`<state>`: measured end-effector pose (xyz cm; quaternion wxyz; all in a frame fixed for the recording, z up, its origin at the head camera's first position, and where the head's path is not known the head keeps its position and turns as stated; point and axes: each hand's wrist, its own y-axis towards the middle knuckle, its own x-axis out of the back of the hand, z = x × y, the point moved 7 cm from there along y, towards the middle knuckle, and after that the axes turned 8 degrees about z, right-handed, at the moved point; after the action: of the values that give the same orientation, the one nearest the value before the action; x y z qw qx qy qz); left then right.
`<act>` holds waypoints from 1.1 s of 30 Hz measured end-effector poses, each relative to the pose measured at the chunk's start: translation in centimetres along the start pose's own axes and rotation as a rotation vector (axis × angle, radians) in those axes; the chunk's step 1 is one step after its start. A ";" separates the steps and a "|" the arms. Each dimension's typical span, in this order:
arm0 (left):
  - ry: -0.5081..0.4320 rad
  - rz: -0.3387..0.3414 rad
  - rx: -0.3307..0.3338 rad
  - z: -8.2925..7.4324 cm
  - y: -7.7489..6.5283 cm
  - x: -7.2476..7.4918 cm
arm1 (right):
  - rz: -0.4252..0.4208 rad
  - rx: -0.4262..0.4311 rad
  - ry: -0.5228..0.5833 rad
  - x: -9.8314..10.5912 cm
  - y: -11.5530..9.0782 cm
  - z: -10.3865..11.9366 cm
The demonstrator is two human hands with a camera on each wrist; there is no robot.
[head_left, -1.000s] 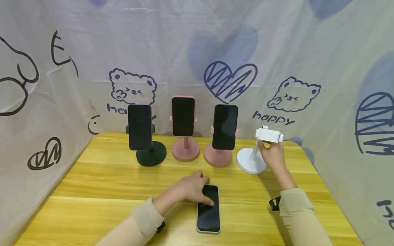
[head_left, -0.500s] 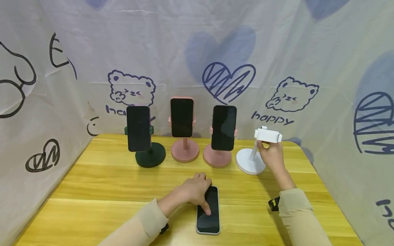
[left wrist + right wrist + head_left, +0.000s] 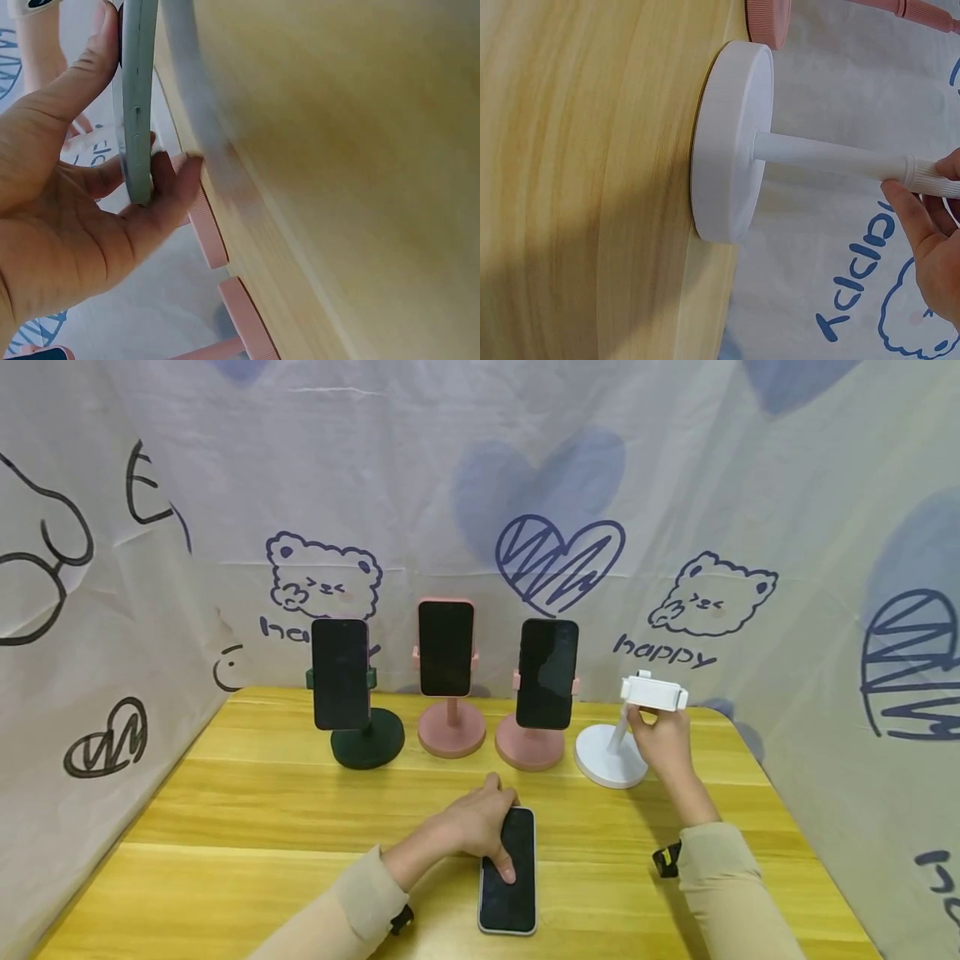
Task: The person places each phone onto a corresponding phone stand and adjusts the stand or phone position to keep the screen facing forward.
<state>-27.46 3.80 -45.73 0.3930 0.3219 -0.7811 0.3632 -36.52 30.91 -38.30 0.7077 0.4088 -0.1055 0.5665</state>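
My left hand (image 3: 480,822) grips a smartphone (image 3: 519,893) in a pale case near the middle of the table. The thumb lies on the dark screen, and the fingers curl under the far end. In the left wrist view the phone's pale green side (image 3: 137,112) shows, with fingertips between that end and the table; whether the near end touches the wood I cannot tell. At the right, my right hand (image 3: 663,739) pinches the ribbed upper post of a white phone stand (image 3: 611,756), just below its holder (image 3: 654,691). The stand's round base (image 3: 731,142) sits on the table.
Left of the white stand, two pink stands (image 3: 452,729) and a dark green stand (image 3: 367,739) each hold an upright phone (image 3: 341,672). They line the back of the wooden table (image 3: 247,827). A printed cloth (image 3: 450,485) hangs behind and at both sides.
My left thumb has moved down the screen and the fingers have gone under the phone's far end, which has risen slightly. The right hand stays on the white stand.
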 end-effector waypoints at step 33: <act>-0.681 -0.482 -0.170 -0.5 -2.4 5.3 | -0.054 -0.032 0.055 0.0 -0.4 -0.2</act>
<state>-27.94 1.81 -40.27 0.2115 0.5634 -0.7957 0.0684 -36.20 30.99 -38.63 0.7319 0.3844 -0.0838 0.5564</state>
